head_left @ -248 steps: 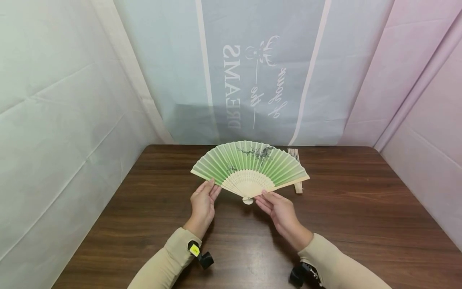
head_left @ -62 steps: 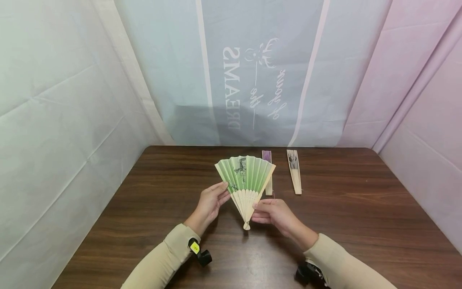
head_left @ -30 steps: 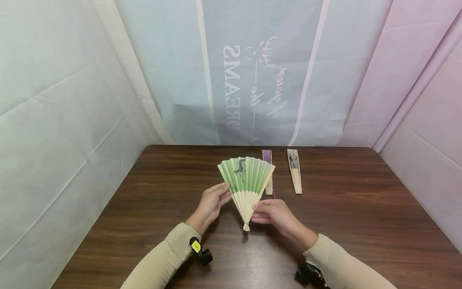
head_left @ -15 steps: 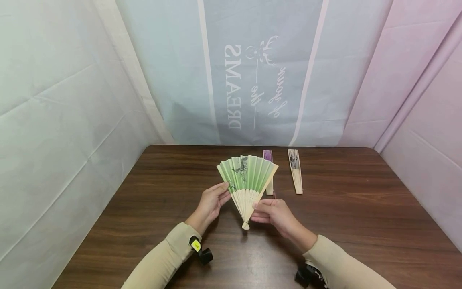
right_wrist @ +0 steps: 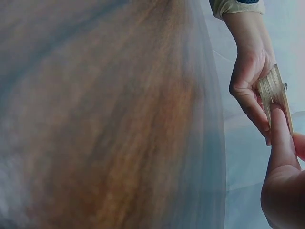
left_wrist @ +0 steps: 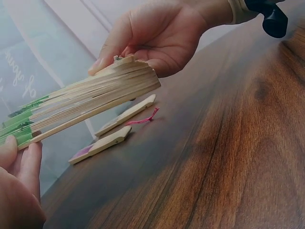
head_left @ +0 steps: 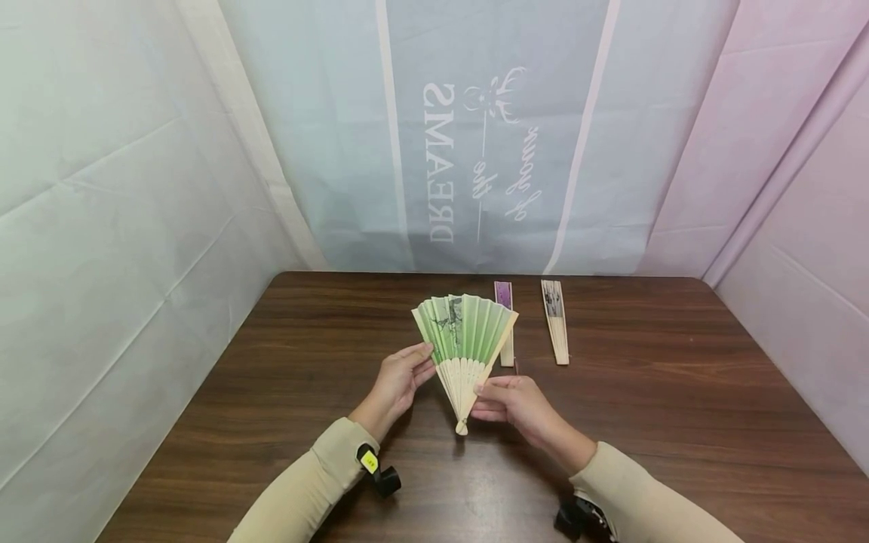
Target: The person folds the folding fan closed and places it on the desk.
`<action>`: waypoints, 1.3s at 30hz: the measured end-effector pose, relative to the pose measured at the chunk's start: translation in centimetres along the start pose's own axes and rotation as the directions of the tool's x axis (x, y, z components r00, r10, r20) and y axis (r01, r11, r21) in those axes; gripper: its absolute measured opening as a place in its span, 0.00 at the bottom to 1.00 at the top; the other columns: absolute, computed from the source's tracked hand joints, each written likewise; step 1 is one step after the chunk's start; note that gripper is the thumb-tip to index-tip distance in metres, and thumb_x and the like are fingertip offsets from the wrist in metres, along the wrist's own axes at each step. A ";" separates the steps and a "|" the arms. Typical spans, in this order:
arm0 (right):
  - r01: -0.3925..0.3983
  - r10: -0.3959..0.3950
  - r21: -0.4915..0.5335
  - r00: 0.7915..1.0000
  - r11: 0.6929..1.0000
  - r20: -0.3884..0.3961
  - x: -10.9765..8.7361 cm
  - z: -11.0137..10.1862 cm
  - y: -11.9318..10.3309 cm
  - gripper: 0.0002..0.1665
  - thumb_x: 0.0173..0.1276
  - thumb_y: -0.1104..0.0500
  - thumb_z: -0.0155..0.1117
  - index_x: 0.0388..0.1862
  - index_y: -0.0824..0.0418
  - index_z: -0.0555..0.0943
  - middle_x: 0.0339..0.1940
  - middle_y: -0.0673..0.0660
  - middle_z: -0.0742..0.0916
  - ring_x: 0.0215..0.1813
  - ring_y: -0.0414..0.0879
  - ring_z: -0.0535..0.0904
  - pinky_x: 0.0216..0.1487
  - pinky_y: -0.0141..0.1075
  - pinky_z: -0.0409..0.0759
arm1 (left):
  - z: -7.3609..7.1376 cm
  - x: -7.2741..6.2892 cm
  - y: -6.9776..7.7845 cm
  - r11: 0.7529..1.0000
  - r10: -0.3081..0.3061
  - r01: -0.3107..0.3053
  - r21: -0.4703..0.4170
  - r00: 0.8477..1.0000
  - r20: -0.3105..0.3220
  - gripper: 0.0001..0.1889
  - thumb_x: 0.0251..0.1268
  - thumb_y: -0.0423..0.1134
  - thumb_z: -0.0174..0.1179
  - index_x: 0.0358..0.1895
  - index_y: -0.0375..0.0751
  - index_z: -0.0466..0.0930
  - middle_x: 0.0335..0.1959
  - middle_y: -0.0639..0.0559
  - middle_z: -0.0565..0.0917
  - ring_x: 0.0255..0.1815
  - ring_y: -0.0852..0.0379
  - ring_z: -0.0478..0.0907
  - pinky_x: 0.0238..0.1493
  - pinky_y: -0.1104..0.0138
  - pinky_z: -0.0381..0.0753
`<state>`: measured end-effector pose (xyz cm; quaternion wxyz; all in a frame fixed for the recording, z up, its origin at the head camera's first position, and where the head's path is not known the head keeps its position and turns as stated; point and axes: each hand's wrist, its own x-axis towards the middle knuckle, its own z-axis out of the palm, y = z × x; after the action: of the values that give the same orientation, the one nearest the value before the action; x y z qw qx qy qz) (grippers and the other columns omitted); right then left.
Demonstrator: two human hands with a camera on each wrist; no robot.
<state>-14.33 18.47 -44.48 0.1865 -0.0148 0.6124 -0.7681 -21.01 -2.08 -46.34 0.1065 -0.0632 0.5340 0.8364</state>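
A green folding fan [head_left: 468, 332] with pale ribs and a dark branch print is partly spread above the table, its pivot end toward me. My left hand [head_left: 400, 377] pinches its left edge between thumb and fingers. Lower down, near the pivot, my right hand [head_left: 512, 400] pinches the right outer rib. In the left wrist view the fan's ribs [left_wrist: 95, 90] appear nearly edge-on, running between both hands. The right wrist view catches the pivot end of the fan [right_wrist: 271, 90] beside my right fingers [right_wrist: 281, 138].
On the brown wooden table [head_left: 679, 422], behind the held fan, lies a folded purple fan [head_left: 503, 292], partly covered by it. A folded fan with a dark print [head_left: 555, 324] lies to its right. A pink cord [left_wrist: 144, 118] trails near them. Fabric curtains [head_left: 339, 151] enclose the back and sides.
The green fan was widely spread in the oldest frame and is now folded to a narrower wedge, lower and nearer me, uncovering the purple fan. Over the last two seconds it only shifts slightly.
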 end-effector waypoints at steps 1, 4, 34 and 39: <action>-0.003 0.003 0.004 1.000 1.000 0.005 0.0 0.0 0.0 0.08 0.72 0.69 0.56 0.43 0.72 0.81 0.32 0.55 0.90 0.38 0.42 0.89 0.48 0.37 0.89 | 0.0 0.0 0.0 1.000 0.002 -0.002 0.002 1.000 0.002 0.19 0.73 0.29 0.55 0.60 0.18 0.71 0.33 0.51 0.89 0.34 0.63 0.86 0.43 0.72 0.89; -0.011 0.010 0.015 1.000 1.000 0.015 0.0 -0.1 0.1 0.07 0.72 0.69 0.56 0.41 0.70 0.81 0.31 0.54 0.90 0.38 0.42 0.89 0.48 0.37 0.89 | 0.1 0.0 0.0 1.000 0.004 -0.004 0.003 1.000 0.007 0.19 0.72 0.29 0.56 0.60 0.18 0.71 0.33 0.51 0.90 0.34 0.63 0.86 0.42 0.72 0.89; -0.043 0.042 0.033 0.999 0.999 0.035 0.2 -0.2 0.7 0.06 0.72 0.68 0.57 0.39 0.66 0.83 0.32 0.53 0.90 0.39 0.42 0.89 0.50 0.37 0.89 | 1.2 -0.5 0.0 1.000 0.008 -0.009 0.022 0.999 0.047 0.19 0.71 0.32 0.58 0.58 0.19 0.73 0.31 0.53 0.89 0.33 0.62 0.86 0.43 0.70 0.90; -0.045 0.044 0.010 0.998 0.999 0.040 0.1 -0.2 0.7 0.08 0.71 0.68 0.58 0.35 0.63 0.83 0.31 0.53 0.90 0.38 0.41 0.89 0.48 0.37 0.89 | 1.2 -0.5 0.0 0.999 0.005 -0.007 0.039 0.999 0.052 0.19 0.71 0.32 0.59 0.57 0.19 0.74 0.30 0.53 0.89 0.32 0.62 0.86 0.41 0.71 0.90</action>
<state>-14.31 18.44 -45.24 0.2159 -0.0155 0.6044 -0.7667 -20.46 -1.04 -45.74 0.1190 -0.0377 0.5476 0.8274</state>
